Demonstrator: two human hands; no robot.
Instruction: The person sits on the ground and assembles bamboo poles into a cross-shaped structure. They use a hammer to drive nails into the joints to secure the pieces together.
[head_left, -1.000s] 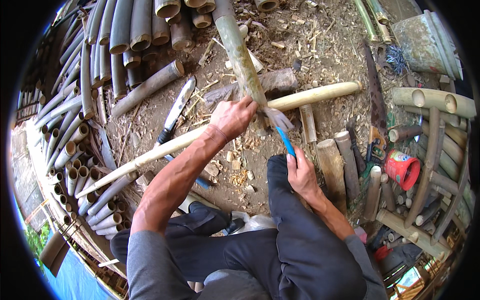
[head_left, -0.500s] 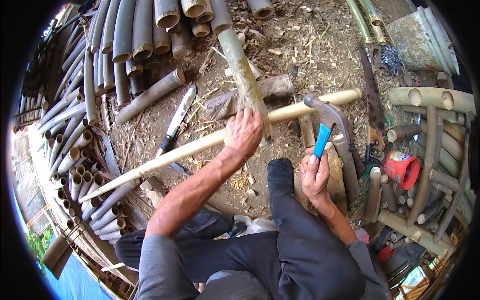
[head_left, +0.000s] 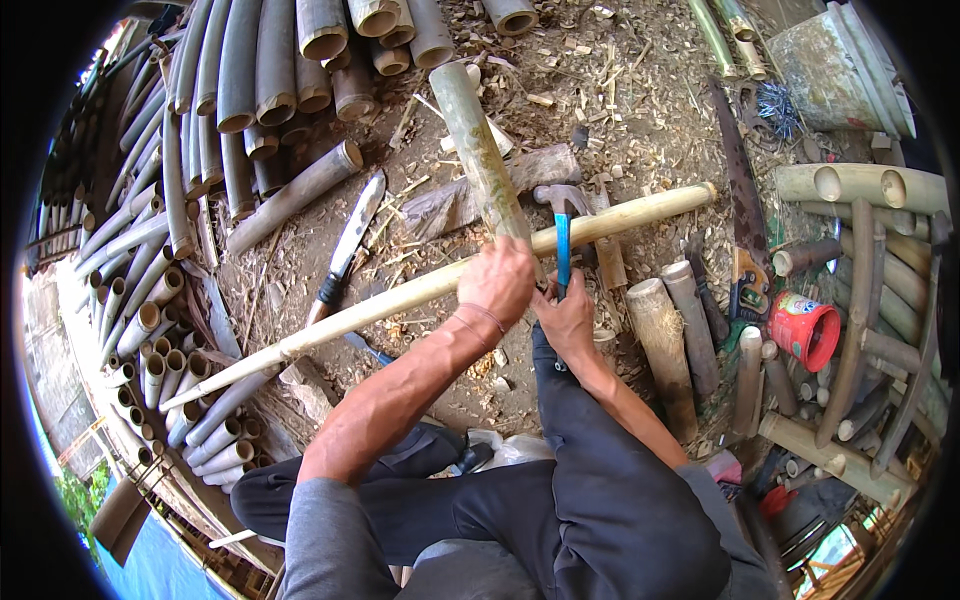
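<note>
My left hand [head_left: 497, 278] is wrapped round the near end of a mottled green-grey bamboo piece [head_left: 472, 140]. The piece leans away from me over a weathered wood block [head_left: 438, 208]. Crossing at its near end is a long pale pole [head_left: 360, 312], which slants from lower left to upper right. Close beside the left hand, my right hand [head_left: 566, 322] is closed on the blue handle of a hammer [head_left: 564, 240]. The hammer stands with its metal head away from me, over the pole. Where the two hands meet, the bamboo's near end is mostly hidden.
A large knife [head_left: 352, 240] lies left of the block. Bamboo tubes [head_left: 235, 90] are piled at the far left. To the right are a handsaw [head_left: 742, 200], a red tub [head_left: 805, 325], a dirty bucket [head_left: 825, 75] and upright log pieces [head_left: 662, 350]. Wood chips litter the ground.
My right hand has moved left with the hammer, from beside the logs to next to my left hand. The hammer now points straight away from me. My left hand still grips the bamboo piece.
</note>
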